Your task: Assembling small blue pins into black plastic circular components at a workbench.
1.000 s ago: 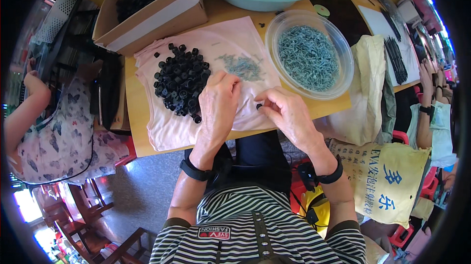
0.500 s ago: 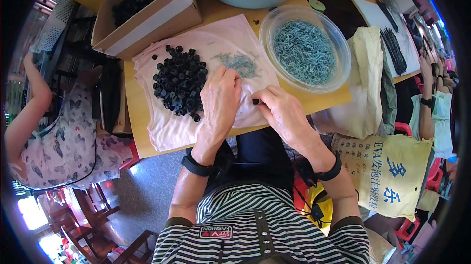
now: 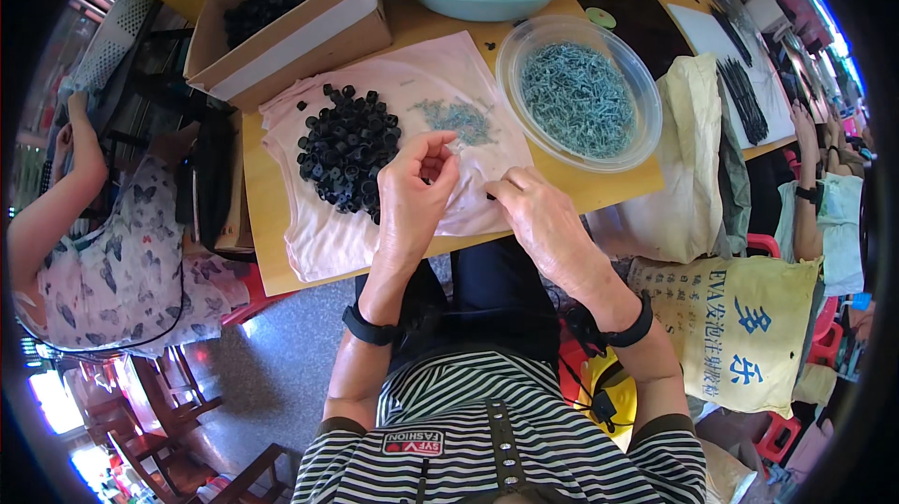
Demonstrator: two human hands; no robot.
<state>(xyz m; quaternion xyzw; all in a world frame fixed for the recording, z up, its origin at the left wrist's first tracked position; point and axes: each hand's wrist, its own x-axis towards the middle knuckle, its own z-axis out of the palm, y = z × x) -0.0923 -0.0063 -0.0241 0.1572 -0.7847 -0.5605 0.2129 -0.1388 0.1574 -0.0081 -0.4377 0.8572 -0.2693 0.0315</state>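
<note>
The left hand (image 3: 412, 190) is lifted slightly off the pale pink cloth (image 3: 323, 232), fingers curled inward with thumb and fingertips pinched together; something very small may sit between them, but I cannot tell what. The right hand (image 3: 538, 214) rests low on the cloth's near edge, fingers bent and closed on a tiny dark piece at its fingertips, too small to identify with certainty.

Just to the left of the left hand lies the heap of small black ring-shaped caps (image 3: 348, 150), loosely piled on the cloth. Beyond the fingertips is a thin scatter of small silvery screws (image 3: 457, 118), and further right the clear plastic bowl (image 3: 646, 115) holds many more of them.

The risks, as I judge them: the parts are tiny and the pinch is light, so a slip could send a screw or cap off the near edge of the wooden table (image 3: 267, 242), which is close under both wrists. The cloth overhangs that edge; a dragging wrist could tug it and spill the heap. A stray sweep could also mix caps into the screws.
</note>
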